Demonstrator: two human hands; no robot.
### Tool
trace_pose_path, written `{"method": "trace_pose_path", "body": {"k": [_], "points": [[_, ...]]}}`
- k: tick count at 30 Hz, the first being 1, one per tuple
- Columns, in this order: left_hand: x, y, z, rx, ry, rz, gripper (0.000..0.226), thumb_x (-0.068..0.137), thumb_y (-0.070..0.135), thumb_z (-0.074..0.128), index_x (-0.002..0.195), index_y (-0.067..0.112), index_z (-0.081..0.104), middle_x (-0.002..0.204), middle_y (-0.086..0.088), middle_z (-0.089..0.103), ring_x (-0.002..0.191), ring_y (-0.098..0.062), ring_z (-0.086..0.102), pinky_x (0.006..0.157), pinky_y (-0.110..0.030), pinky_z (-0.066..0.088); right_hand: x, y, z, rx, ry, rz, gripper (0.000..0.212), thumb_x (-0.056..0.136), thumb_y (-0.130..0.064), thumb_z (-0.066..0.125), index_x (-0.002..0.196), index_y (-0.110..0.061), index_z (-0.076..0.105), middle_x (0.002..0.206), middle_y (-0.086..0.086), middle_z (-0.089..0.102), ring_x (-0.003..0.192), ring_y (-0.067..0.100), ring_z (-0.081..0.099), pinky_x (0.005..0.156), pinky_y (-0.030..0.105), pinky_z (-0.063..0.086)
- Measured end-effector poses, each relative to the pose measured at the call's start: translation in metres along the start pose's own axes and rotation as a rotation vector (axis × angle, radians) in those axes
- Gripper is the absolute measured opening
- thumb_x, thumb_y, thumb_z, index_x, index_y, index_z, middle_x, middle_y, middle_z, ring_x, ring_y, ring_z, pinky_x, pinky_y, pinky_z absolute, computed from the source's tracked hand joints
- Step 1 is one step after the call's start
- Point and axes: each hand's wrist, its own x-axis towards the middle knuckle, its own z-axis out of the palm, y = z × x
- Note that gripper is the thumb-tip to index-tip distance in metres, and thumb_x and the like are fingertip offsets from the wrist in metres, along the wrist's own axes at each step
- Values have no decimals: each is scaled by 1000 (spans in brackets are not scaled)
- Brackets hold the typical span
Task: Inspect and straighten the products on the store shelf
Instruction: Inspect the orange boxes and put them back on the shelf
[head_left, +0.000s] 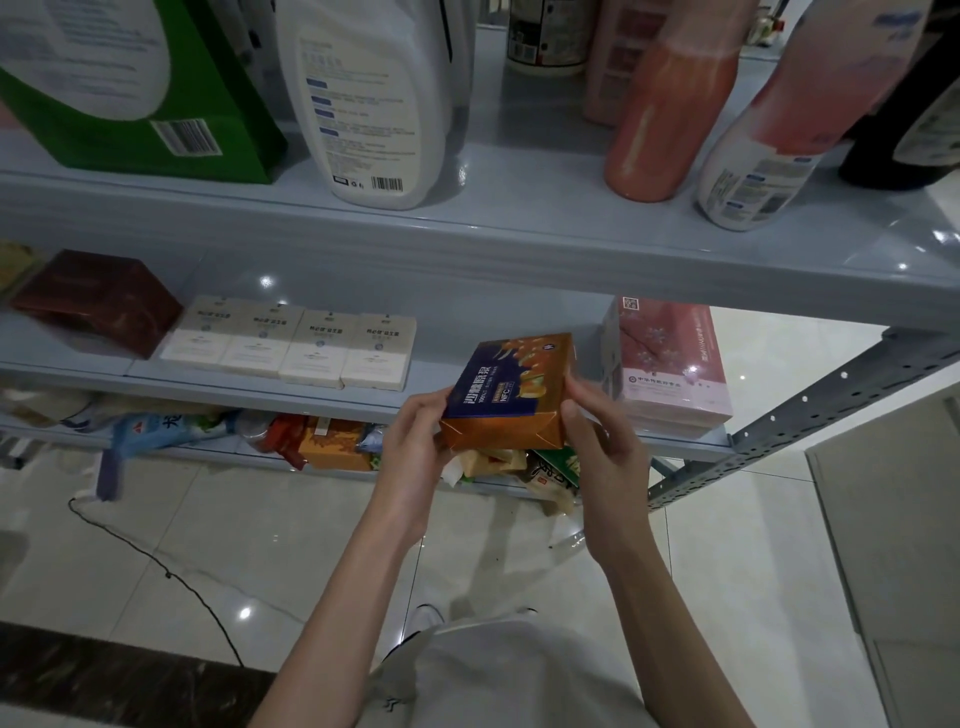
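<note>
Though off the middle shelf (452, 322), held tilted just before its front edge: orange-and-blue carton (511, 389), left hand (415, 441) curled round one end, right hand (602, 441) round the other; white boxes (291, 343) and pink pack (670, 364) on that shelf.

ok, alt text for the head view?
The left hand and right hand hold an orange-and-blue carton before the middle shelf. On it, four cream boxes sit left of the carton, a pink box right.
</note>
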Motion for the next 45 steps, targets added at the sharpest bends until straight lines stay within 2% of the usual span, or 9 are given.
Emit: {"method": "trace_pose_path", "body": {"k": [6,9,15,20,23,26,33,39,45], "points": [[-5,-1,-6,86,-81,62,24,99,9,60,122,16,66,126,-4,69,120,-20,65,75,-25,59,5,6,-3,-41,47,72,34,94,-19,69,121,-4,55,124,-2,70,101,12,74,65,26,62],[-5,-2,-2,80,-117,77,36,95,-7,61,121,17,63,128,-1,67,109,-14,69,67,-21,57,8,13,-7,-86,44,59,34,97,-5,66,129,-12,54,122,-6,69,99,12,73,79,44,63],[-6,1,-2,113,-223,27,49,86,34,67,134,21,64,126,-1,72,122,-19,65,97,-35,53,4,16,-11,-87,-97,-16,41,103,1,52,137,-22,54,146,-8,51,120,6,63,73,34,63],[-9,3,-1,112,-300,-13,43,88,30,66,131,29,60,119,-1,74,115,-20,68,98,-43,56,3,10,-5,-86,-193,12,47,99,-25,59,145,-28,50,133,-21,63,118,1,65,82,28,61],[-12,3,3,144,-263,47,44,84,33,69,127,29,61,120,2,73,117,-16,67,102,-46,54,5,16,-3,-282,-280,-18,65,90,-61,68,149,-52,43,154,-18,41,141,5,45,108,31,48],[-13,4,6,220,-211,132,44,81,36,71,124,30,64,123,13,70,119,-2,63,104,-39,53,7,17,-1,-411,-286,-21,66,77,-72,68,136,-74,40,144,-28,31,143,0,34,107,18,39],[-14,2,7,268,-229,161,44,85,29,76,126,43,64,140,21,58,124,-2,59,90,-20,57,2,13,2,-172,-286,-3,49,96,-34,59,144,-35,52,131,-22,67,122,0,63,88,13,53],[-16,-3,8,390,-200,185,49,85,33,78,118,64,59,139,26,54,126,2,54,94,-22,54,0,21,-2,-87,-218,93,41,95,-37,55,137,-34,56,125,-12,70,122,11,65,93,28,57],[-18,-5,8,348,-219,178,49,88,23,77,124,52,61,139,26,54,125,8,51,86,-8,51,-2,23,-2,-105,-218,85,43,95,-37,56,138,-31,56,125,-12,69,122,11,65,98,32,56]]}}
